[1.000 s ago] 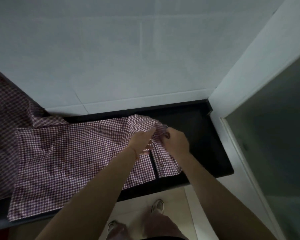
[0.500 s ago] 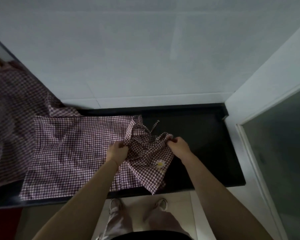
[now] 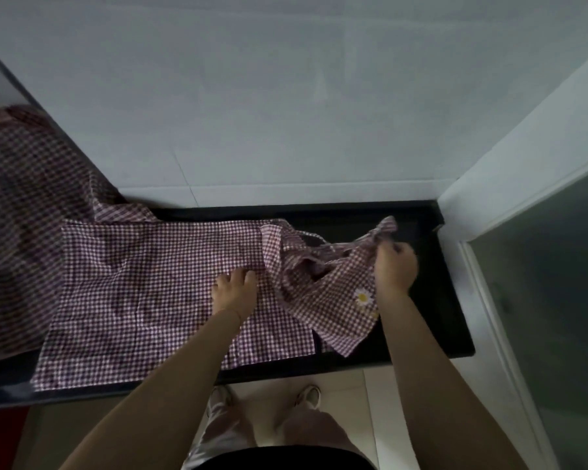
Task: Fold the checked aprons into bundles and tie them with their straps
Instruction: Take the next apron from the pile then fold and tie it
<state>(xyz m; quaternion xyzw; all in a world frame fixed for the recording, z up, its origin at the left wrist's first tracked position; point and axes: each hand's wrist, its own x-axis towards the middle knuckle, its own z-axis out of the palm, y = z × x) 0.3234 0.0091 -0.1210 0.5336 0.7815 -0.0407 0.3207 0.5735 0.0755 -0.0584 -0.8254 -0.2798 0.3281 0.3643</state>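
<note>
A purple-and-white checked apron point(image 3: 157, 286) lies spread on the black counter point(image 3: 431, 317). Its right end, the part with a daisy patch point(image 3: 363, 297), is lifted and twisted, and a thin strap point(image 3: 311, 236) runs across it. My right hand point(image 3: 394, 266) grips this lifted end at its top corner. Flat on the spread cloth near the middle rests my left hand point(image 3: 234, 290), fingers straight, pressing it down. More checked cloth point(image 3: 21, 205) is heaped at the far left, partly out of view.
A white tiled wall point(image 3: 285, 113) stands behind the counter and a white frame with a dark glass panel point(image 3: 550, 300) borders it on the right. The counter's front edge is just above my feet point(image 3: 307, 395) on the pale floor.
My right hand has pulled the apron's end out to the right and higher. My left hand has let go of the cloth and now lies flat on it.
</note>
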